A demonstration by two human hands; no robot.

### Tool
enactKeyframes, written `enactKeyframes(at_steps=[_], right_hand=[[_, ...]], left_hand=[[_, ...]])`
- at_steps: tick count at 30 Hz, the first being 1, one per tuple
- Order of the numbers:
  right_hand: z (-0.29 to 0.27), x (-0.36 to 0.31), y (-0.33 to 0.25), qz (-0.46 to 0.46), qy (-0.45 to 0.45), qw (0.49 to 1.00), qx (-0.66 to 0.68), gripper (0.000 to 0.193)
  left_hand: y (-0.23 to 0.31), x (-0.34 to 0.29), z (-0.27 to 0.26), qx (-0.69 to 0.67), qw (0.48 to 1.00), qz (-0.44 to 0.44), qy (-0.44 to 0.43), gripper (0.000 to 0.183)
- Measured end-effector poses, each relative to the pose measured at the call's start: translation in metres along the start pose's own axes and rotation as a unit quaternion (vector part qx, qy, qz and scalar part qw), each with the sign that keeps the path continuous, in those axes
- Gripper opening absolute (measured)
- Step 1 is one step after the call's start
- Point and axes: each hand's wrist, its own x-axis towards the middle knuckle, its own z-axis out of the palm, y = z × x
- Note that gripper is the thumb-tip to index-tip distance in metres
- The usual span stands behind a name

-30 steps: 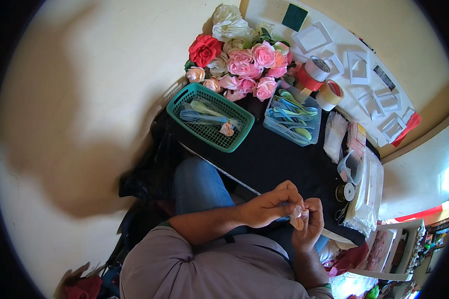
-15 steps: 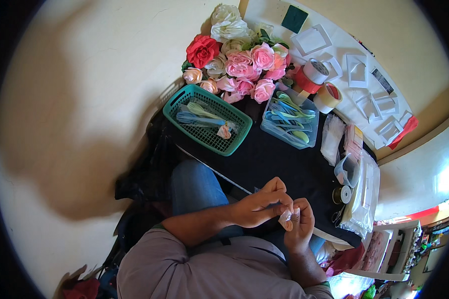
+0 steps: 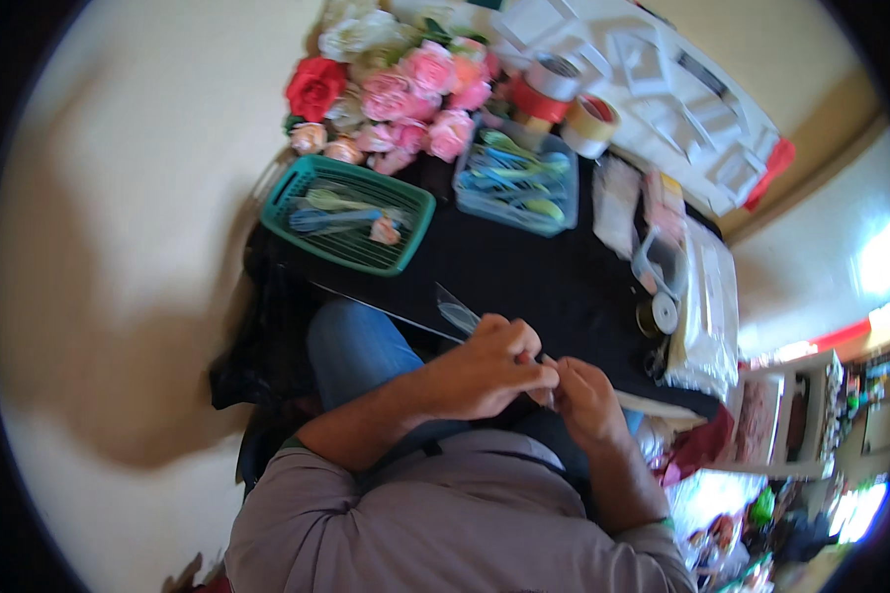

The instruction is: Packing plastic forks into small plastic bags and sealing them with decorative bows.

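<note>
Clear plastic [image 3: 456,312] juts out further; left hand [image 3: 485,372] curled around it.

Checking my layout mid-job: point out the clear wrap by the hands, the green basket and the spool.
Clear wrap [image 3: 456,313]: head view, on its free end.
Green basket [image 3: 411,235]: head view, on its right wall.
Spool [image 3: 664,314]: head view, on its white end face.

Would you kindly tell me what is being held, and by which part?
A clear plastic bag, jutting past the left hand; that hand and the right hand hide which part is gripped.
</note>
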Motion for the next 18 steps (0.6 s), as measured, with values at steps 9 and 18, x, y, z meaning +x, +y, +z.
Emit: enactKeyframes(at_steps=[9,18], right_hand=[[0.001,-0.033,-0.023,-0.283,0.018,0.957,-0.064,0.026],[-0.003,-0.044,-0.021,-0.528,0.126,0.770,-0.336,0.019]], left_hand=[[-0.006,0.006,0.019,-0.523,0.832,-0.180,0.050,0.011],[0.007,0.015,0.033,-0.653,0.739,-0.162,0.038,0.013]])
